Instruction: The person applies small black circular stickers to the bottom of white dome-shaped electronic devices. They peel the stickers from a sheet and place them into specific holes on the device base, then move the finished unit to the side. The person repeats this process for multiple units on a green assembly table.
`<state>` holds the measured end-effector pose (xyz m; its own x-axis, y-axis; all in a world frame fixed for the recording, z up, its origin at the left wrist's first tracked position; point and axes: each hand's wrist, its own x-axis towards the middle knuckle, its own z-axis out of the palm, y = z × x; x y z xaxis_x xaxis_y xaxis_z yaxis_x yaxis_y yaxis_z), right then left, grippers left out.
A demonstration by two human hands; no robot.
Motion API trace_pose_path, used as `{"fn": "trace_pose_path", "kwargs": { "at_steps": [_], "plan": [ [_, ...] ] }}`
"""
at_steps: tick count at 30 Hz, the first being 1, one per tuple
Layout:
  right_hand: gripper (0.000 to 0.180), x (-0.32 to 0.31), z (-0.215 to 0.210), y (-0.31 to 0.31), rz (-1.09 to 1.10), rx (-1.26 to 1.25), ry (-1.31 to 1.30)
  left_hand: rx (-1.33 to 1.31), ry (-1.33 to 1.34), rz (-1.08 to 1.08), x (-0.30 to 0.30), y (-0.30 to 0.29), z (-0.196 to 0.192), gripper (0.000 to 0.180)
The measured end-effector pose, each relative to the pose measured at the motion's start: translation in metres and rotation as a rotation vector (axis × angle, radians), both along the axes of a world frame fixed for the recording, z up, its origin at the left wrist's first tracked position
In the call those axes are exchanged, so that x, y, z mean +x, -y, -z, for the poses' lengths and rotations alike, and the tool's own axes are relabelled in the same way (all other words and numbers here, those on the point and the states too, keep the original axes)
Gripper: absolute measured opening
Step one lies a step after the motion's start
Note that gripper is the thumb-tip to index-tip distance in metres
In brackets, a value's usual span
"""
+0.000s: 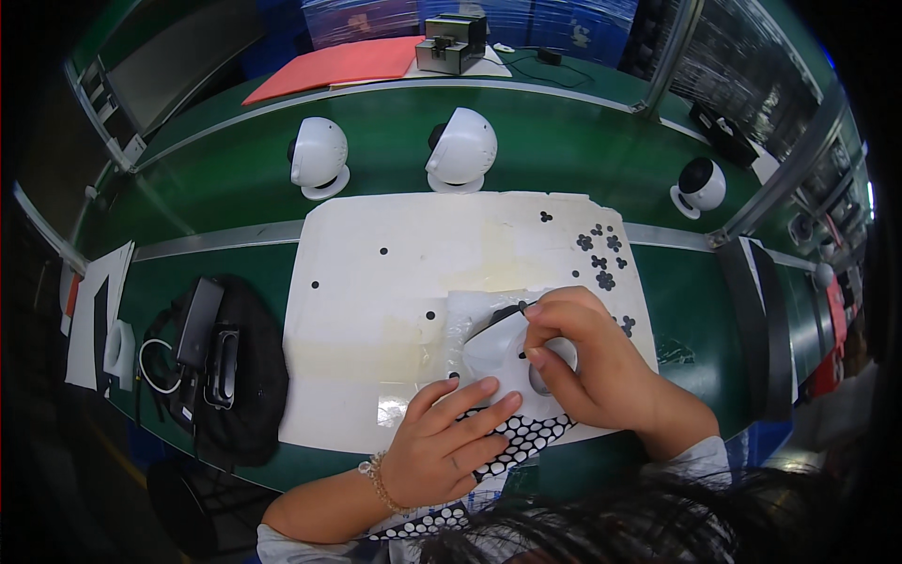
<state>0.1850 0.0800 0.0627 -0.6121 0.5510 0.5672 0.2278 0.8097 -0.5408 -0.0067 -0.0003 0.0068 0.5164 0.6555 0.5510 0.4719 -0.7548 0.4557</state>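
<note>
A white rounded device (498,350) with a dark front lies tilted on a white padded sheet (460,315), like the camera-shaped units behind. My left hand (432,456) rests with fingers spread, its fingertips on the device's near side and over a black sheet with white round spots (526,442). Above the device, my right hand (597,367) is closed in a pinch, thumb and index fingertips together near its surface. What they hold, if anything, is too small to make out. The right hand hides part of the device.
The white board (348,329) carries scattered black round pads (383,251) and joined clusters (606,280). Behind stand white camera units (319,155), (462,150) and another white unit (700,186). A black bag with devices (244,395) lies left; a metal fixture (451,45) stands at the back.
</note>
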Motion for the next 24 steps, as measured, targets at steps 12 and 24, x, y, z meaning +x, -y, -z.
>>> {"fn": "trace_pose_path", "kwargs": {
  "at_steps": [12,24],
  "plan": [
    [0.045,0.0,-0.004,0.001,-0.018,-0.069,0.03,0.012,0.017,-0.021,0.001,0.0,0.001,0.016],
    [0.045,-0.002,-0.011,0.003,0.025,0.024,0.161,0.012,0.001,-0.019,0.0,0.0,-0.001,0.016]
  ]
}}
